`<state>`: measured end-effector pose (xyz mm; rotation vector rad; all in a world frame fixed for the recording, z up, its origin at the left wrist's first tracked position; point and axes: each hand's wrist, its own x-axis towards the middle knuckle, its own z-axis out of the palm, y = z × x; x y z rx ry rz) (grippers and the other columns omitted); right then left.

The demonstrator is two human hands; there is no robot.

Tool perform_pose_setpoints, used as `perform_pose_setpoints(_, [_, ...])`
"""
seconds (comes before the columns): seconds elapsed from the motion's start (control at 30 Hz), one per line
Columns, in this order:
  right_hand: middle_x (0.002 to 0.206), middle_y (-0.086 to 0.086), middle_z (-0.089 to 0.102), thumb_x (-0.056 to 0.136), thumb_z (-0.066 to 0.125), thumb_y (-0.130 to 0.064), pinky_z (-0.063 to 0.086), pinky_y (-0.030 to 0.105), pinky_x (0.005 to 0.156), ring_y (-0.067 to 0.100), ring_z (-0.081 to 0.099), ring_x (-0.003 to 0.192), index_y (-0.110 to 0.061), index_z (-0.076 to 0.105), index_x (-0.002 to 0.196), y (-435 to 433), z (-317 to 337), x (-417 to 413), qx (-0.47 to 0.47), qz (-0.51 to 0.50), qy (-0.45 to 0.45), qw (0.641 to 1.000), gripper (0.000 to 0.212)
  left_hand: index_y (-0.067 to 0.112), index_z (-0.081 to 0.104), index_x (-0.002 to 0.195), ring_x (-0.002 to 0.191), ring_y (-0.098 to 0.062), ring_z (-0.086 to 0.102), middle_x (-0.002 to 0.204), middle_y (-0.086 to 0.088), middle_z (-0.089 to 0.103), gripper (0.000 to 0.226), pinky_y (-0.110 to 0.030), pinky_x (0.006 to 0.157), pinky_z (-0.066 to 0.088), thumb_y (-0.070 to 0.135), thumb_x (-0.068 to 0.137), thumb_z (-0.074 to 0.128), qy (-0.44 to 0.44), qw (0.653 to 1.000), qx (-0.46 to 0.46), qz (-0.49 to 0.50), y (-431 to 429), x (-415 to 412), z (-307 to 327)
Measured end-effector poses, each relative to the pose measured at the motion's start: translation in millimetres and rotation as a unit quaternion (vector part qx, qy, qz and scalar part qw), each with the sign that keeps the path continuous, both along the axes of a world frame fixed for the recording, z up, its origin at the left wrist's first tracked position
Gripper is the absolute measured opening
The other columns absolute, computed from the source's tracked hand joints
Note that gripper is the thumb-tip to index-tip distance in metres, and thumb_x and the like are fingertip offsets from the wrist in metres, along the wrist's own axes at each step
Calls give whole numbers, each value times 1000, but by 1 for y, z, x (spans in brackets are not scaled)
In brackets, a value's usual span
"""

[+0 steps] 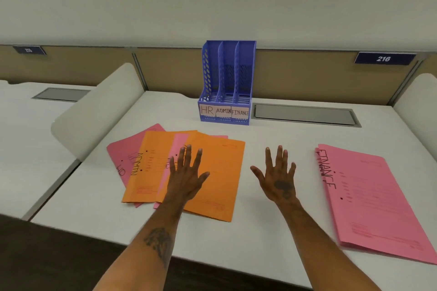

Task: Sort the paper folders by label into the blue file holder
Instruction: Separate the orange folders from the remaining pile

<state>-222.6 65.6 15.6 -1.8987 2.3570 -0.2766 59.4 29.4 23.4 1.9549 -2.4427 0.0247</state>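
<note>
A blue file holder [226,82] stands upright at the back of the white desk [260,231], with three empty slots labelled HR, ADMIN and FINANCE. In front of it lies a fanned pile of folders: a pink one marked HR [123,160], an orange one marked ADMIN [151,172], another pink one between them, and a large orange folder [217,172] on top. To the right lie pink folders marked FINANCE [369,196]. My left hand [186,177] hovers flat over the orange pile, fingers spread. Over bare desk between the piles is my right hand [277,175], also spread and empty.
A grey cable hatch [305,114] is set into the desk right of the holder. A curved white divider [99,106] rises at the left edge, with a neighbouring desk beyond. A tan partition with a plate reading 216 [384,58] runs along the back.
</note>
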Motion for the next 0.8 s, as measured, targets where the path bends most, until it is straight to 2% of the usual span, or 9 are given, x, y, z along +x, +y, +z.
perform_pose_setpoints(0.13, [160,16,-10,74,-16,-80,7,61,114,36,-5,147,-23,-3,153,-7,-4,38,12,11,7,1000,99,28,-24,151,146,-28,-31,161,-8,-28,81,-54,116,-15,70,88,4,4,1000,5,-5,-7,31,-5])
perform_pose_setpoints(0.27, [160,16,-10,73,-17,-81,9,59,114,35,-6,148,-22,-4,153,-20,-9,60,22,27,-2,999,101,26,-22,151,147,-28,-28,161,-8,-27,82,-54,117,-14,70,88,7,24,1000,20,-2,-16,47,-14])
perform_pose_setpoints(0.47, [160,17,-9,70,-18,-81,27,54,113,35,-5,148,-20,-2,154,-43,-28,74,47,48,-26,997,105,17,-19,153,150,-27,-20,163,-8,-19,90,-52,119,-10,71,86,9,52,997,57,11,-37,50,-29])
perform_pose_setpoints(0.53, [160,16,-11,73,-13,-81,28,53,113,34,-5,148,-20,-3,154,-50,-36,79,65,51,-33,996,101,17,-16,154,151,-28,-17,164,-9,-16,88,-53,120,-6,69,91,16,58,996,68,16,-44,51,-34])
perform_pose_setpoints(0.63, [161,13,-12,81,7,-78,28,53,114,33,-4,148,-22,-2,154,-57,-49,88,89,56,-43,993,93,17,-4,158,152,-29,-12,165,-11,-10,85,-53,121,1,65,96,30,75,992,95,29,-54,52,-42])
perform_pose_setpoints(0.8, [160,11,-16,89,19,-73,18,54,115,33,-9,148,-22,-3,154,-57,-67,101,142,65,-31,987,86,17,1,158,153,-30,-8,166,-11,-8,85,-50,122,6,64,96,35,94,986,131,43,-62,48,-57])
